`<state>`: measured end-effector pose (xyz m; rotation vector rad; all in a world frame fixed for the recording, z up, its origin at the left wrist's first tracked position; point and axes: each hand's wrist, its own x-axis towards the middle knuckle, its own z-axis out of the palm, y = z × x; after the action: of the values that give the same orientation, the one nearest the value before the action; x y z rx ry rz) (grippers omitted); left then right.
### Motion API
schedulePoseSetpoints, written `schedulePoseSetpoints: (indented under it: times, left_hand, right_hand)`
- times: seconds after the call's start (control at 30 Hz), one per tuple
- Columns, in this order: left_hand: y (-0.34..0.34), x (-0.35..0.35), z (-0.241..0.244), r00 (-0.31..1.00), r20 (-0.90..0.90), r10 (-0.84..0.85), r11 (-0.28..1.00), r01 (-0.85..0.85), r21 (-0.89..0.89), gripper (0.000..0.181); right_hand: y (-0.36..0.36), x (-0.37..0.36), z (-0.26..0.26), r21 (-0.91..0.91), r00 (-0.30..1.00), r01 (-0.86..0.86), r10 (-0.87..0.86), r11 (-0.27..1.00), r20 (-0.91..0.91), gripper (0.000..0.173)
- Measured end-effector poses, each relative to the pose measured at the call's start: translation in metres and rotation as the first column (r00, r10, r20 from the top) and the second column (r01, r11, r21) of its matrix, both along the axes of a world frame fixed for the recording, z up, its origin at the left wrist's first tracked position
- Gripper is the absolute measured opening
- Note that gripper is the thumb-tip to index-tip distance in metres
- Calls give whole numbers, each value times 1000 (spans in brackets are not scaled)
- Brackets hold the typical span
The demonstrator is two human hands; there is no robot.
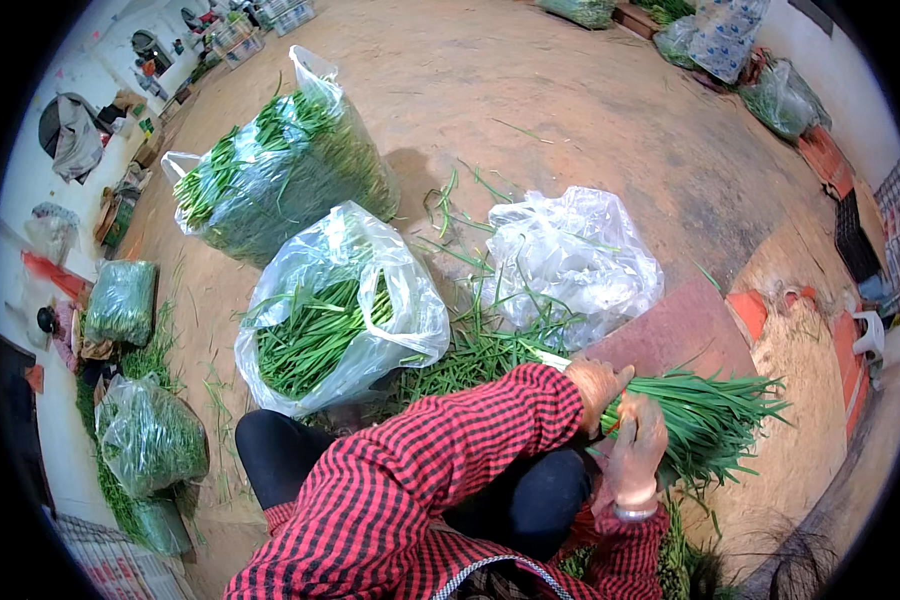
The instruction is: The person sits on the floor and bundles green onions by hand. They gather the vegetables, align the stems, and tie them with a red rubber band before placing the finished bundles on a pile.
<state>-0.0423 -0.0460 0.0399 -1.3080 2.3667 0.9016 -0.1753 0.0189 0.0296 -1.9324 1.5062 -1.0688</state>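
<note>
A bunch of long green leafy stalks, looking like garlic chives (705, 420), lies across a reddish board (675, 330) at the right. My left hand (596, 386) grips the bunch near its pale stem ends, which point up and left. Close beside it, my right hand (637, 442) pinches a thin red tie at the bunch, with a bracelet on the wrist. Part of the tie is hidden by the fingers. Left of the board sits an open clear plastic bag of chives (315, 337), and behind it stands a fuller bag of chives (285, 165).
Crumpled clear plastic bags (577, 255) lie above the board. Loose green leaves (465, 367) are strewn over the earthen floor (480, 75). More filled bags (150, 435) stand along the left wall, where another person (60, 330) sits. A plywood sheet (795, 382) lies at the right.
</note>
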Motion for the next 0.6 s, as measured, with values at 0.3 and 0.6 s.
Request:
schedulePoseSetpoints:
  times: [0.3, 0.6]
  left_hand:
    - [-35, 20, -20, 931, -293, 219, 933, -112, 342, 88]
    - [-14, 17, -3, 356, -802, 480, 871, -86, 483, 85]
  right_hand:
    - [-42, -7, -21, 39, 671, 38, -54, 999, 740, 22]
    - [38, 0, -49, 304, 442, -281, -159, 910, 883, 62]
